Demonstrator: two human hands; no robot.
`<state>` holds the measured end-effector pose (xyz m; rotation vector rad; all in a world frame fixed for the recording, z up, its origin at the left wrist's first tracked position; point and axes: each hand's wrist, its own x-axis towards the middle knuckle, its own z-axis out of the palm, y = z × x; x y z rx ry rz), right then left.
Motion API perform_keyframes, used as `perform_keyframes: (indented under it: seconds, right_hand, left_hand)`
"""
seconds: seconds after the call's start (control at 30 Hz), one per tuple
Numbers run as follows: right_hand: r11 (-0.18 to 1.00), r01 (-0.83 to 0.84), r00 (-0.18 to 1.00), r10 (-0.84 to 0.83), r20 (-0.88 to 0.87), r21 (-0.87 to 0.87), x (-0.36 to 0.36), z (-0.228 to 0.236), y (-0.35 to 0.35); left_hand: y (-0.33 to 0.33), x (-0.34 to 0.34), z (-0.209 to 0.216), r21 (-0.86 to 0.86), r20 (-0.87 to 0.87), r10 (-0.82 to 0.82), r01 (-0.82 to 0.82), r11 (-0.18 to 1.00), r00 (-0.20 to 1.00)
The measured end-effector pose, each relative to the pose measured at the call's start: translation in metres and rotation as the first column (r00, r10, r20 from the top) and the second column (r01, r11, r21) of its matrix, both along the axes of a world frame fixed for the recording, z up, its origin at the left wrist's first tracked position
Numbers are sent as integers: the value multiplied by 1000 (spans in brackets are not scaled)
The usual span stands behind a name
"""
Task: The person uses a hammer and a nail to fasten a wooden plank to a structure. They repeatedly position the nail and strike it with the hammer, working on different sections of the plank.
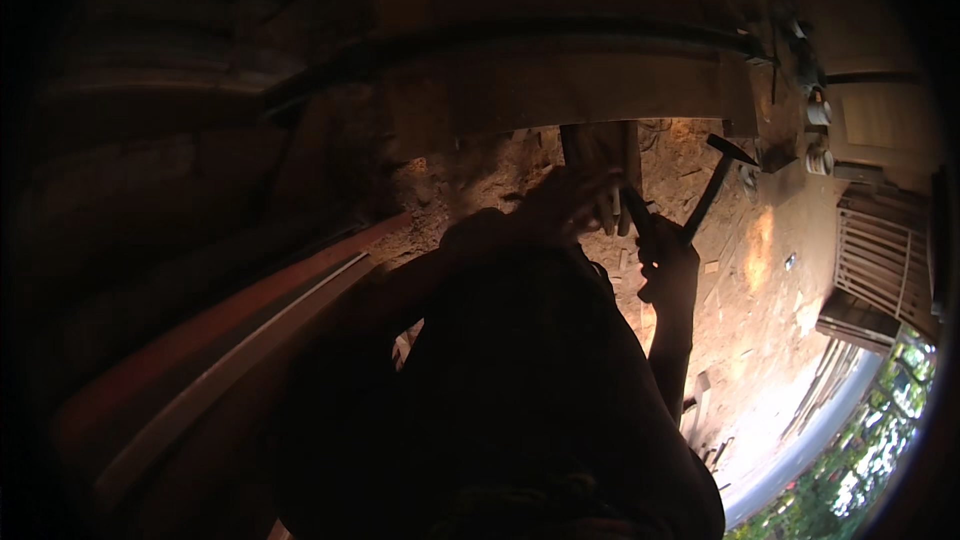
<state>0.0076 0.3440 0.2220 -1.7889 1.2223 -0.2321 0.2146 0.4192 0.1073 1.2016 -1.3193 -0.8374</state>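
Observation:
My right hand [665, 255] is closed around the handle of a hammer [712, 185], whose dark head points up and away to the right. A short dark piece juts up beside its fingers; whether the hand holds it as well I cannot make out. My left hand [570, 200] reaches in from the left, dim and blurred, beside some narrow wooden pieces [607, 212]. Shadow hides how its fingers are set and whether anything is in them. Just beyond both hands runs a wooden board [590, 90] with a dark upper edge.
Ground strewn with chips and shavings [740, 270] spreads under the hands. Long reddish and pale boards [250, 340] lie slanting at left. Round pale containers [818, 155] stand at right, near a slatted wooden frame [880, 250]. Bright daylight and foliage show at lower right.

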Motion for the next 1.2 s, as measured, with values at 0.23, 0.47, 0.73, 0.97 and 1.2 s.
perform_keyframes:
  seconds: [0.23,0.47,0.73,0.97,1.2]
  right_hand:
    - [976,-3,994,-20,105,216,18,23,-8]
    - [941,276,958,-286,21,196,33,-33,-11]
    - [882,318,946,-273,-173,349,43,-27,-18]
    - [888,445,878,-458,142,114,5,-11,-74]
    - [843,434,798,-196,570,-318,67,-100,-42]
  left_hand:
    - [-33,-10,39,-123,578,72,-1,992,813]
    - [-16,92,36,263,622,-102,-85,961,777]
    - [-40,145,4,313,614,81,-337,888,785]
    - [-63,160,-9,83,636,316,-470,879,704]
    - [-66,163,1,255,567,273,-480,839,778]
